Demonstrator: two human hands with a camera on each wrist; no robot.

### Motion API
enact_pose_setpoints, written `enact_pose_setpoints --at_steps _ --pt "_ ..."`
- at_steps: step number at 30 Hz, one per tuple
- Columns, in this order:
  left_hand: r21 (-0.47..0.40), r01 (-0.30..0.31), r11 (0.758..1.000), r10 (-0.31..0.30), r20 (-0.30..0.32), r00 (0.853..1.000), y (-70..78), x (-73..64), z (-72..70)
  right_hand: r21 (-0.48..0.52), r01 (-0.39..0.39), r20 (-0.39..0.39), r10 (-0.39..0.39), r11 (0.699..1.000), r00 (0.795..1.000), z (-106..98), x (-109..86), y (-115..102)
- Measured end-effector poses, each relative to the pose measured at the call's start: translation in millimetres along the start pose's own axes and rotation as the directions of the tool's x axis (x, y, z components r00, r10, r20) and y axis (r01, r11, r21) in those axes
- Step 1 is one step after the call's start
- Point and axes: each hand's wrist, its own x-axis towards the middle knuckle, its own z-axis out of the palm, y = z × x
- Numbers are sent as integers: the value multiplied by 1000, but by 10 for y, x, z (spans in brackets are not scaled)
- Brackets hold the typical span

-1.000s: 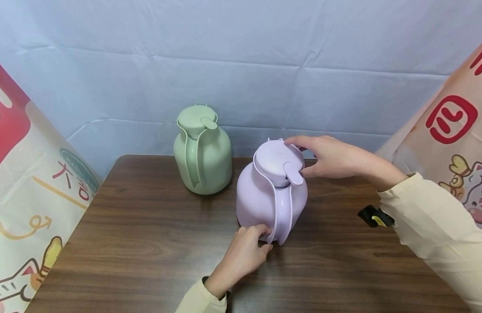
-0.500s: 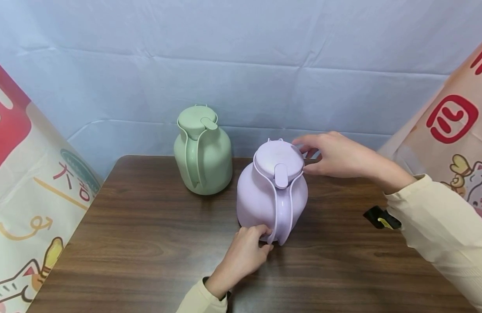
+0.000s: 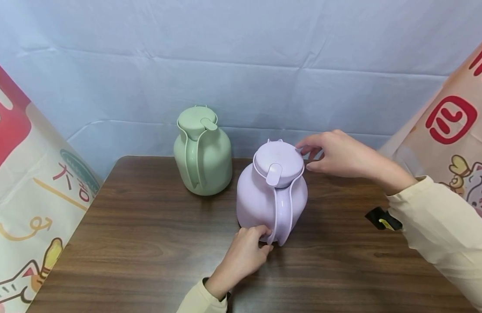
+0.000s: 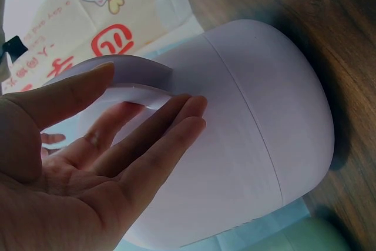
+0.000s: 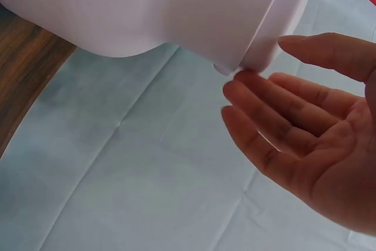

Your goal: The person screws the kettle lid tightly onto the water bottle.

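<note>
A lilac thermos jug (image 3: 256, 195) stands upright on the table. My left hand (image 3: 245, 251) holds its handle (image 3: 283, 211) low down; in the left wrist view the thumb lies on the handle's edge, with several fingers on the other side near the body. At the jug's top right, my right hand (image 3: 340, 154) has its fingertips right at the rim of the round lid (image 3: 277, 157); the right wrist view shows the fingers loosely bent and the thumb apart from them. The lid's tab (image 3: 274, 174) points forward and slightly left. Behind left stands a matching green thermos jug (image 3: 209, 161).
The wooden table (image 3: 147, 243) meets a pale blue cloth backdrop (image 3: 241, 65) just behind the jugs. Printed cloths hang on the left (image 3: 25, 195) and right (image 3: 456, 143). A black strap (image 3: 381, 218) hangs by the right sleeve.
The lilac jug's lid has turned, its tab swinging from right of the handle to left of it. My right hand has drawn slightly right and back; my left hand stays put.
</note>
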Motion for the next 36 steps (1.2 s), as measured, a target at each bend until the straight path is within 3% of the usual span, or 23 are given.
enact_pose_setpoints --at_steps 12,22,36 --pt "-6 0 1000 0 12 1000 8 -3 -5 3 18 66 -18 1000 998 38 52 1" --pt "-1 -6 1000 6 -6 1000 -7 -7 6 -34 54 4 -53 998 999 46 23 -26" --pt "0 -8 1000 8 -5 1000 -13 -3 8 -42 -16 -10 16 999 1000 51 21 -43"
